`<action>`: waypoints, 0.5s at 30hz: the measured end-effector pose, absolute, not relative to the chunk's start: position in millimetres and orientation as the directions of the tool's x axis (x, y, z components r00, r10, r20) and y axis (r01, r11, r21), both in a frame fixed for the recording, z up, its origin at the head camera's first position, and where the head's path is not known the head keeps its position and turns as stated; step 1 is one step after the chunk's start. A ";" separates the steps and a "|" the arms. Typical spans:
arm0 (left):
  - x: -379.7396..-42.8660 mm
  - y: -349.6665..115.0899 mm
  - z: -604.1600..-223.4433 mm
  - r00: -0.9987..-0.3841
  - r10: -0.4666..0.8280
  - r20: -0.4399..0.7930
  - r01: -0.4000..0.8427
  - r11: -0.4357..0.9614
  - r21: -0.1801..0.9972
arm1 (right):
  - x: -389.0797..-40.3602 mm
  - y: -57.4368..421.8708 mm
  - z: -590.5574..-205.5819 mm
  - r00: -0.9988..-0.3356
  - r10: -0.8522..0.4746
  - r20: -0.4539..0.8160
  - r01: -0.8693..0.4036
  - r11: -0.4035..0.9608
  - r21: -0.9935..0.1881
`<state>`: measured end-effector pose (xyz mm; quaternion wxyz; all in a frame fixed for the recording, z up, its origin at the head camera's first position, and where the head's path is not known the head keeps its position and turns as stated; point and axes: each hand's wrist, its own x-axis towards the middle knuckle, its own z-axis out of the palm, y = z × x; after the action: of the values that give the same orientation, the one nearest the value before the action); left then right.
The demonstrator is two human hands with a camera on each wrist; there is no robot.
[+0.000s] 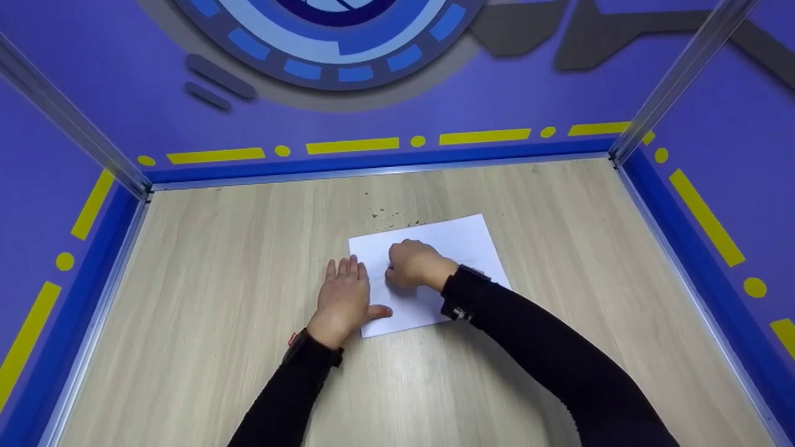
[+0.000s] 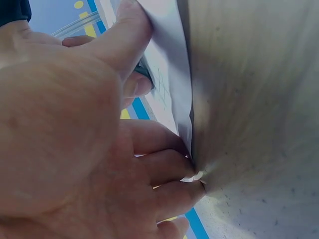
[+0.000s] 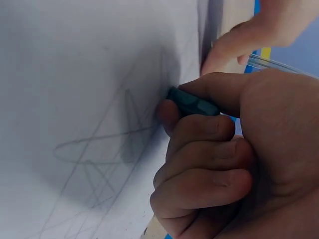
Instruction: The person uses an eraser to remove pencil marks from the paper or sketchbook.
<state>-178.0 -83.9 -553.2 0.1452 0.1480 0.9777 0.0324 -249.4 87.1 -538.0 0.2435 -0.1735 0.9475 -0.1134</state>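
A white sheet of paper (image 1: 456, 239) lies on the wooden table, a little askew. My left hand (image 1: 343, 302) rests at its left edge, fingers extended and thumb spread onto the sheet. Over the left half of the paper, my right hand (image 1: 415, 264) pinches a small dark green eraser (image 3: 197, 104) between thumb and forefinger, the other fingers curled in. One end of the eraser is right at the paper's surface. Faint pencil lines (image 3: 102, 137), some long and straight, cross the sheet beside it in the right wrist view. From the head view the right hand hides the eraser.
Dark crumbs (image 1: 385, 215) are scattered on the table beyond the paper's far edge. Purple and blue panels (image 1: 348, 133) with yellow marks wall in the table at the back and both sides, joined by metal corner posts (image 1: 677, 74).
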 end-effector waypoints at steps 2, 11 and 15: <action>-177.7 -85.4 -552.1 -0.918 0.298 -0.261 0.282 0.954 0.097 | -249.5 86.6 -540.5 -0.831 -0.382 -0.404 -0.267 0.912 -0.312; -176.6 -83.2 -554.5 -0.917 0.303 -0.258 0.288 0.953 0.096 | -255.9 140.1 -549.9 -0.873 -0.298 -0.387 -0.101 0.885 -0.454; -175.9 -82.0 -555.8 -0.918 0.290 -0.269 0.278 0.957 0.085 | -263.0 185.4 -547.1 -0.878 -0.265 -0.399 -0.052 0.881 -0.471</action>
<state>-175.9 -82.0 -555.8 0.1407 0.1450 0.9791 0.0224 -263.0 185.4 -547.1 0.2324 -0.0843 0.9414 -0.2294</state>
